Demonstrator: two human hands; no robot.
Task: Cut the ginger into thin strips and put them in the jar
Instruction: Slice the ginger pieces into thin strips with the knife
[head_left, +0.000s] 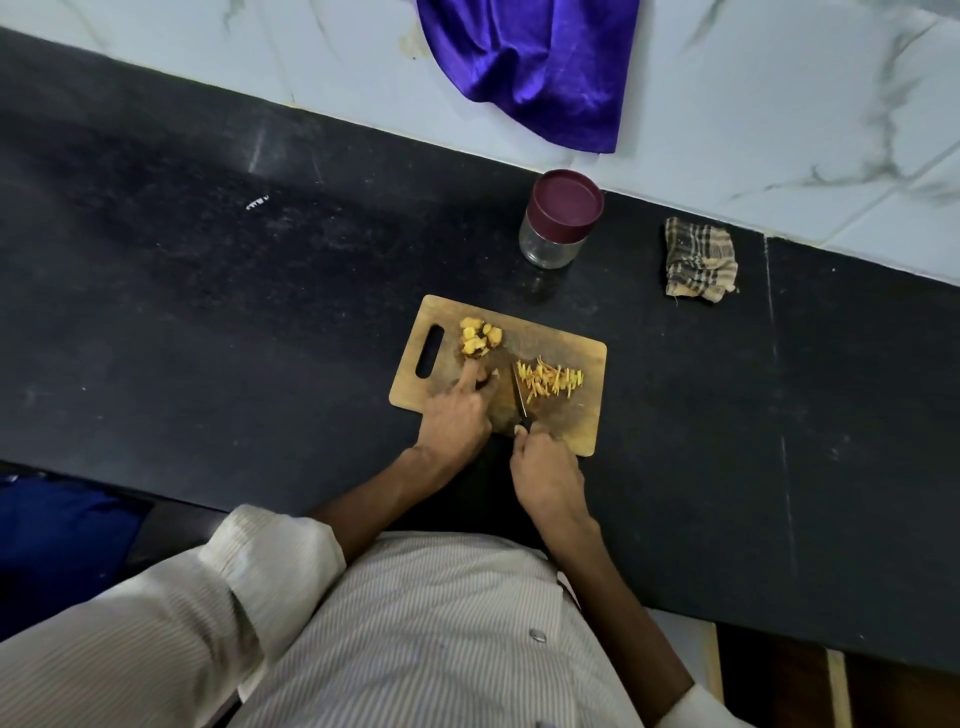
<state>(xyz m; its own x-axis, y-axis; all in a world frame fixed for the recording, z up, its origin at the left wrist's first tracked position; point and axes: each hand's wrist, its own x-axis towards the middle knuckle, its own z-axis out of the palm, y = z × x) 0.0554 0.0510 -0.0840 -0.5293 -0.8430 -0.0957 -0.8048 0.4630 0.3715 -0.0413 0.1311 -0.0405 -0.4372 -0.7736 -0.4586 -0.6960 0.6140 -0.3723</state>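
Nearest the camera, two hands work apart on one wooden cutting board (582, 415) lying on the black counter (208, 312); the right hand (545, 475) is clamped round the handle of one knife (520, 397), its blade pointing away across the board and resting just left of the cut pile; the left hand (457, 415) lies on the board with one finger stretched forward, its tip touching the nearer edge of the uncut ginger; whether its other fingers, curled under, hold anything I cannot tell. The ginger sits in two groups on the board: a small cluster of ginger chunks (480, 338), knobbly and yellow with pale brown skin, near the handle slot; and one loose heap of ginger strips (550, 382), thin, short and bright yellow, towards the board's right side. Beyond the board stands one glass jar (548, 244), clear and upright, its maroon lid (566, 202) on; to its right lies one folded checked cloth (698, 265). Farthest off, one purple cloth (530, 67) hangs against the white marbled wall (779, 104).
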